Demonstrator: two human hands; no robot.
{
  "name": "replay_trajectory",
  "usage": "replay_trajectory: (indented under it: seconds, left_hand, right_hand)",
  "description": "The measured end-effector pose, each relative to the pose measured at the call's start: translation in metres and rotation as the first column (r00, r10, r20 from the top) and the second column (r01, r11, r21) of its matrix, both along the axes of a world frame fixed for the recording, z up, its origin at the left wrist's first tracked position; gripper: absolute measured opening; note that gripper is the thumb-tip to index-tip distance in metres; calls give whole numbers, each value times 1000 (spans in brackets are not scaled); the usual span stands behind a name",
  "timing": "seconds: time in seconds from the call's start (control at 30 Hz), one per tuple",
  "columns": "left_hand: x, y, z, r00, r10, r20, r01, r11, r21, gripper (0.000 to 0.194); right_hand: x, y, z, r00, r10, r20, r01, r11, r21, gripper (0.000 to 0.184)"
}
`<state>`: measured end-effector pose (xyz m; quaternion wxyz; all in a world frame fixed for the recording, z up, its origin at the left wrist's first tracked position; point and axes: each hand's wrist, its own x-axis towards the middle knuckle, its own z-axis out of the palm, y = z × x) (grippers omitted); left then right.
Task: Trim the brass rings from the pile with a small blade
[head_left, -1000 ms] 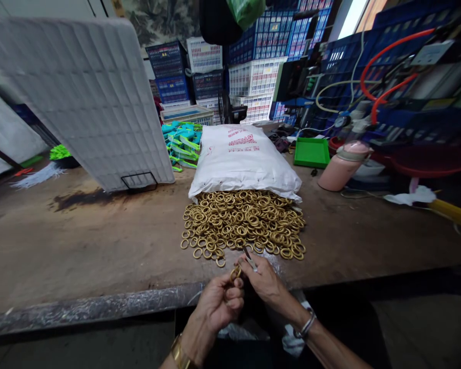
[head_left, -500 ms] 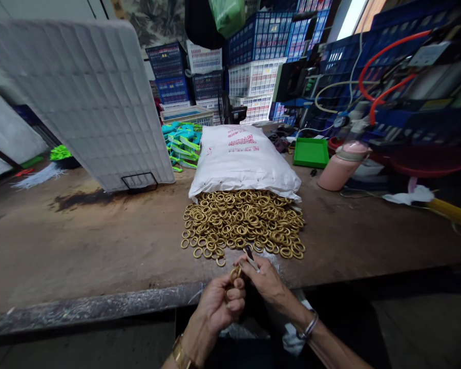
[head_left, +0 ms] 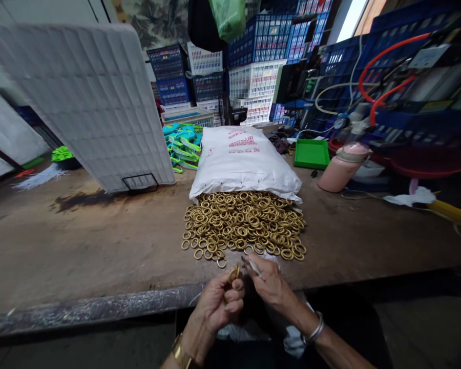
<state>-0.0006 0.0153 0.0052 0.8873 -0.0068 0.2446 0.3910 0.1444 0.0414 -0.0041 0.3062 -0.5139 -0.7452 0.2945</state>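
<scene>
Brass ring and small blade at the table edge

Left hand [head_left: 219, 301] grips a golden ring [head_left: 235, 271]; right hand [head_left: 269, 285] pinches a thin metal tool [head_left: 251, 265], near the ring pile [head_left: 242, 223]. Both hands barely shifted.

I see a small brass ring [head_left: 235, 272] upright at the bench edge, a thin metal blade [head_left: 251, 266] (tip blurred) just beside it.

The left hand [head_left: 218, 302] hides most of its brass ring [head_left: 235, 272]; the right hand's [head_left: 271, 287] thin metal tool [head_left: 250, 265] is too small to identify.
</scene>
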Motion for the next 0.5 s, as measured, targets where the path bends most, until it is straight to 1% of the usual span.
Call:
replay_trajectory:
  seconds: [0.07, 0.13, 0.2, 0.3, 0.4, 0.5]
  left_hand:
    - [0, 1, 0, 1000, -4, -15, 4, 1000, 12, 10]
    - [-1, 2, -1, 1000, -5, -25, 6, 1000, 24, 12]
    - [-1, 2, -3, 1000, -5, -28, 6, 1000, 31, 14]
    - [-1, -1, -4, 1000, -1, -25, 2, 998, 60, 16]
    - [0, -6, -1, 999, -30, -16, 31, 994, 105, 17]
    - [1, -9, 2, 998, -55, -11, 56, 990, 130, 17]
  right_hand:
    - [1, -5, 0, 994, 77, 78, -79, 997, 20, 15]
    - [-1, -10, 2, 984, 104, 143, -109, 994, 24, 21]
    - [-3, -12, 4, 976, 103, 190, -110, 994, 29, 25]
    - [-3, -10, 4, 969, 61, 241, -73, 997, 39, 24]
    - [1, -6, 0, 960, 25, 280, -42, 998, 56, 22]
    - [6, -5, -1, 957, 34, 289, -58, 996, 73, 22]
